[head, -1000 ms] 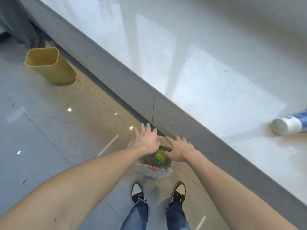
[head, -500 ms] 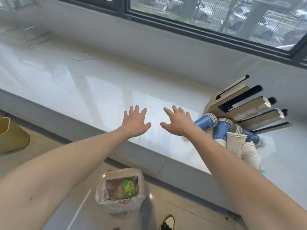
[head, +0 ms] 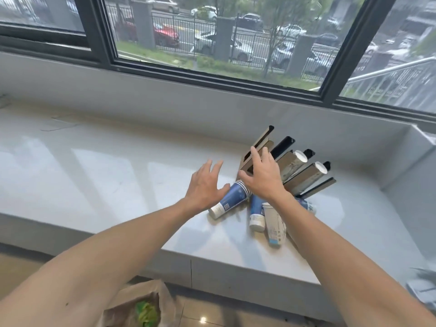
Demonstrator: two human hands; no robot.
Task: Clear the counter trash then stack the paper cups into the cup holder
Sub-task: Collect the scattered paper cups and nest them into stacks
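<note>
Paper cups [head: 258,208] lay tipped in a loose heap right of the frame's centre, on the white counter [head: 106,175], just below the slotted cup holder [head: 295,166]. Both hands hovered spread and empty: the left hand [head: 206,186] beside a blue cup [head: 230,199], the right hand [head: 264,175] above the heap. Such cups looked light and thin-walled, easily crushed, so a gentle hold around the body near the rim seemed safest.
</note>
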